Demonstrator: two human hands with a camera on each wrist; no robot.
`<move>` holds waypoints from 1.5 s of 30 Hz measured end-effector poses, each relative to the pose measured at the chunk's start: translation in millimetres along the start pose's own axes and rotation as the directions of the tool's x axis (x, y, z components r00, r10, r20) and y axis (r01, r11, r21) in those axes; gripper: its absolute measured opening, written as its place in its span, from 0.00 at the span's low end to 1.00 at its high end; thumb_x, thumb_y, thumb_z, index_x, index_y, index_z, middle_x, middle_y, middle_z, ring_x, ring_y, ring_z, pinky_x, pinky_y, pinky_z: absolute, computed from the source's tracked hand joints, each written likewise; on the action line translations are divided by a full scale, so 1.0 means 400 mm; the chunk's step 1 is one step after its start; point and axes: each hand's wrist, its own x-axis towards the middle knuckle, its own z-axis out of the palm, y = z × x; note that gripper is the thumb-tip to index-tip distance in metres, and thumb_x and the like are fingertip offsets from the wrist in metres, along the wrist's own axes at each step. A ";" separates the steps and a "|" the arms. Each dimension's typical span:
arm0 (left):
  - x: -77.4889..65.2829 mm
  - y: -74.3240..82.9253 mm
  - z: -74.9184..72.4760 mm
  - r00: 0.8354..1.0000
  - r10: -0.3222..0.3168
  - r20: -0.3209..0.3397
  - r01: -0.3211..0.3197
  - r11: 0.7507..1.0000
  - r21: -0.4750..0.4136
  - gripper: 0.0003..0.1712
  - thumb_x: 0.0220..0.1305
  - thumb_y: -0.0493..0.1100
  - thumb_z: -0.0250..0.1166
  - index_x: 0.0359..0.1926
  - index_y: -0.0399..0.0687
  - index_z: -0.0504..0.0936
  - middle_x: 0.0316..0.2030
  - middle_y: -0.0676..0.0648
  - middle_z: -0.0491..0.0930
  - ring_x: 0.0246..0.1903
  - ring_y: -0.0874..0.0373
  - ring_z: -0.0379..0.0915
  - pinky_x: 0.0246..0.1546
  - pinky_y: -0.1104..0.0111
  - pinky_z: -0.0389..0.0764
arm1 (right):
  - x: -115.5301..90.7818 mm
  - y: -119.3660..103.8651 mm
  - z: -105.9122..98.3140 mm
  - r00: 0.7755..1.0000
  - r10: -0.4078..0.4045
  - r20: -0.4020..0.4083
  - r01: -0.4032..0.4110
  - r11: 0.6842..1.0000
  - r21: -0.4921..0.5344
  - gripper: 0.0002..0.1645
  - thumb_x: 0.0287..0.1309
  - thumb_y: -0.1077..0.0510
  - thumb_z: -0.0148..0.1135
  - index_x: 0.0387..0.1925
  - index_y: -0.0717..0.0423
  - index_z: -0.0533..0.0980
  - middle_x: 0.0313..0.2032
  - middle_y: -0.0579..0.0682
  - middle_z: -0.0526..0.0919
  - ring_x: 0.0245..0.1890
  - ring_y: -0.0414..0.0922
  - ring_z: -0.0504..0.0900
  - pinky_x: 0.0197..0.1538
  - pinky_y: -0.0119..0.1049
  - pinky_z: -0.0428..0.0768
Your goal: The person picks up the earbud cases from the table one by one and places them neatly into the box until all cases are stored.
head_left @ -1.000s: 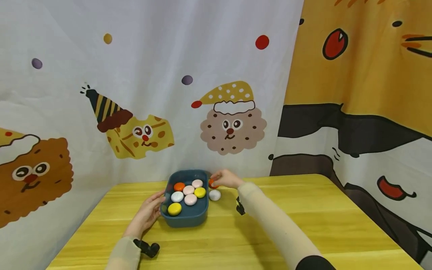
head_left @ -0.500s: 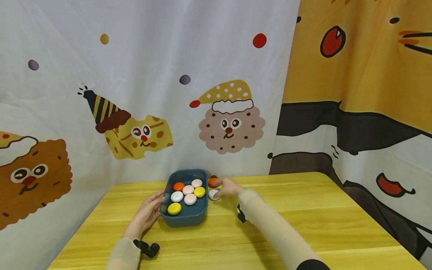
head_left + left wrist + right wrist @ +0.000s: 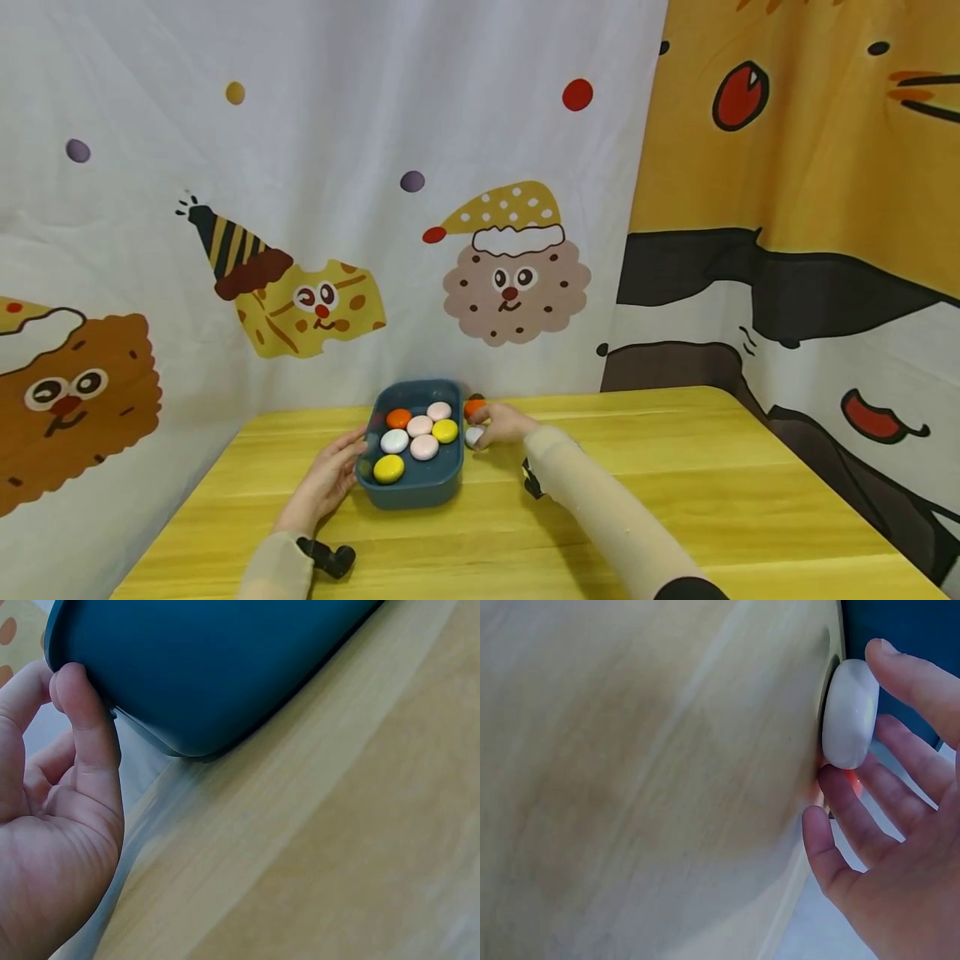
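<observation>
My left hand (image 3: pixel 330 471) rests against the left side of a blue plastic box (image 3: pixel 420 498). Its fingertips touch the outer wall up at the rim, as the left wrist view shows. Inside the box lie several glossy rounded discs: yellow (image 3: pixel 388 468), pink (image 3: pixel 424 447), pale white (image 3: pixel 394 442) and orange (image 3: pixel 398 418). Just outside the right wall my right hand (image 3: pixel 504 425) holds a white disc (image 3: pixel 850 714), thumb at one edge and fingers at the other, low at the table. An orange disc (image 3: pixel 474 407) sits behind it, partly covered by the fingers.
The box stands near the back of a yellow wood-grain table (image 3: pixel 637 483). A dark round thing (image 3: pixel 476 397) shows behind the orange disc. Along the back hangs a white curtain (image 3: pixel 322 150) printed with cartoon food; an orange, black and white one (image 3: pixel 787 200) is on the right.
My right hand has let go of the orange disc and moved slightly nearer to me, onto the white disc. The left hand stays at the box.
</observation>
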 end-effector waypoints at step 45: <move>-0.003 0.005 0.006 1.000 -0.005 -0.008 0.005 1.000 -0.022 0.35 0.71 0.38 0.57 0.74 0.37 0.54 0.39 0.51 0.82 0.24 0.66 0.75 0.23 0.77 0.76 | -0.037 -0.016 -0.147 0.995 0.004 -0.095 -0.002 1.000 0.021 0.29 0.44 0.64 0.75 0.53 0.64 0.79 0.48 0.56 0.82 0.49 0.52 0.79 0.52 0.44 0.76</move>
